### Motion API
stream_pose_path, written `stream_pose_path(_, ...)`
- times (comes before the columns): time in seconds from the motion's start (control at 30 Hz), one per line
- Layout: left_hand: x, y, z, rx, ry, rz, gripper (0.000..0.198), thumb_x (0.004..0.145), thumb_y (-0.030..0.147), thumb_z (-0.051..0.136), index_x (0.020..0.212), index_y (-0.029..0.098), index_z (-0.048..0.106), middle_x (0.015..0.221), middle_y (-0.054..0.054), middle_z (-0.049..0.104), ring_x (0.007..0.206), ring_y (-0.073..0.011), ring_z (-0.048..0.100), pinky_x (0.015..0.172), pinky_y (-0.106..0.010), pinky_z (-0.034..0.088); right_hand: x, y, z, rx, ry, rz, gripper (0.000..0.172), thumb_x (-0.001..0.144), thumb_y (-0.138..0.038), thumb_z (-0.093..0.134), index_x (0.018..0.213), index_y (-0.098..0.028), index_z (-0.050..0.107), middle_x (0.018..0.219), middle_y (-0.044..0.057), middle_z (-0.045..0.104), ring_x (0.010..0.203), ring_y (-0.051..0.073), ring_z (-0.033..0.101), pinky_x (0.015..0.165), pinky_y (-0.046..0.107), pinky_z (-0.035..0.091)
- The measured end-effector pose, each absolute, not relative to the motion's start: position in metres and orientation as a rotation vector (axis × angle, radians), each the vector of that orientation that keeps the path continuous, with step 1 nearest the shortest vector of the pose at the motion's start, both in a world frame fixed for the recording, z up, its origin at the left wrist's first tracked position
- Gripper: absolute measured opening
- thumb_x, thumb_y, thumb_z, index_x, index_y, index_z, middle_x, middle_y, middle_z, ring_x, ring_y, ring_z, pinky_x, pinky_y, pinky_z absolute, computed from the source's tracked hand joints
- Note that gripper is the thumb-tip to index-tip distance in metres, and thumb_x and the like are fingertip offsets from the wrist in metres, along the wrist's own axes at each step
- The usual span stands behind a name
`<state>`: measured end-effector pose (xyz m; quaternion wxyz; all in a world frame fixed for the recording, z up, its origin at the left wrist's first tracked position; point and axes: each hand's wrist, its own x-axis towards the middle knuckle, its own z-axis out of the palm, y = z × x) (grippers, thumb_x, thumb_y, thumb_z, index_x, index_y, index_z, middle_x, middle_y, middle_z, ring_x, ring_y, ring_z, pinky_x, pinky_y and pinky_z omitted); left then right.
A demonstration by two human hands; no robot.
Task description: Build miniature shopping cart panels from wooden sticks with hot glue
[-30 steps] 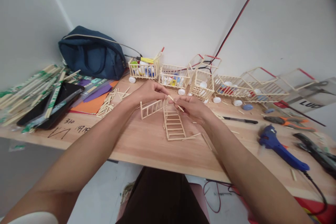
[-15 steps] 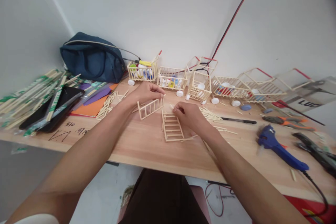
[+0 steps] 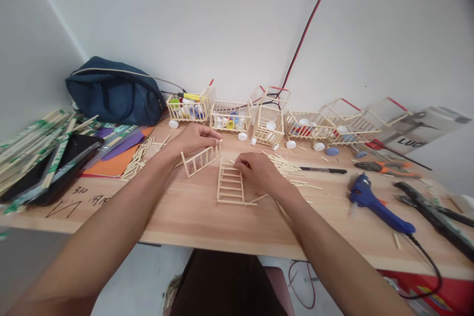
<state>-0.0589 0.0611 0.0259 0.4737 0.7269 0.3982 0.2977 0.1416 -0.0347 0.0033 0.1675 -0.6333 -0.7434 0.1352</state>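
My left hand (image 3: 194,139) pinches the upper right corner of a small ladder-like panel (image 3: 202,162) of pale wooden sticks, tilted up on edge above the wood. To its right, a second stick frame (image 3: 231,188) with several rungs lies flat on the table; one long stick at its near end juts out to the right. My right hand (image 3: 255,170) is closed at this frame's far right corner, its fingertips partly hidden. A short stick end shows beside them. Loose sticks (image 3: 283,162) lie just beyond the right hand.
Stick-built carts (image 3: 229,116) with bottle-cap wheels line the wall. A blue glue gun (image 3: 381,207), pliers (image 3: 387,168), and a black pen (image 3: 322,170) are on the right. On the left are bagged sticks (image 3: 37,143), coloured paper (image 3: 101,165), and a blue bag (image 3: 116,91).
The whole view has shifted, so the table contents appear further left and slightly lower. Both hands keep nearly the same places at the two stick frames.
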Motion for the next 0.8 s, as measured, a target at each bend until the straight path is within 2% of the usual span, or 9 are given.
stream_pose_path(0.27, -0.058, 0.059, 0.028, 1.750, 0.976, 0.711, 0.028, 0.065, 0.031, 0.075, 0.088, 0.014, 0.076, 0.076, -0.004, 0.073, 0.066, -0.0127, 0.061, 0.062, -0.023, 0.045, 0.147, -0.035, 0.003, -1.769, -2.075, 0.430, 0.019, 0.083, -0.019, 0.049, 0.072, -0.019, 0.066, 0.075, 0.004, 0.068, 0.067, 0.015, 0.053, 0.063, 0.026, 0.032)
stream_pose_path(0.47, -0.055, 0.056, 0.030, 1.750, 0.997, 0.693, 0.025, 0.066, 0.028, 0.075, 0.087, 0.014, 0.076, 0.074, -0.004, 0.072, 0.062, -0.0116, 0.060, 0.059, -0.023, 0.043, 0.145, -0.030, -0.001, -1.658, -1.867, 0.494, 0.017, 0.082, -0.024, 0.050, 0.074, -0.019, 0.064, 0.064, -0.001, 0.061, 0.061, 0.013, 0.049, 0.061, 0.025, 0.032)
stream_pose_path(0.8, -0.053, 0.054, 0.028, 1.561, 0.989, 0.764, 0.022, 0.067, 0.024, 0.075, 0.087, 0.013, 0.074, 0.075, -0.005, 0.072, 0.064, -0.0118, 0.062, 0.063, -0.024, 0.046, 0.151, -0.025, -0.006, -1.601, -1.787, 0.613, 0.018, 0.079, -0.026, 0.051, 0.074, -0.018, 0.067, 0.062, -0.001, 0.059, 0.059, 0.013, 0.048, 0.059, 0.025, 0.033)
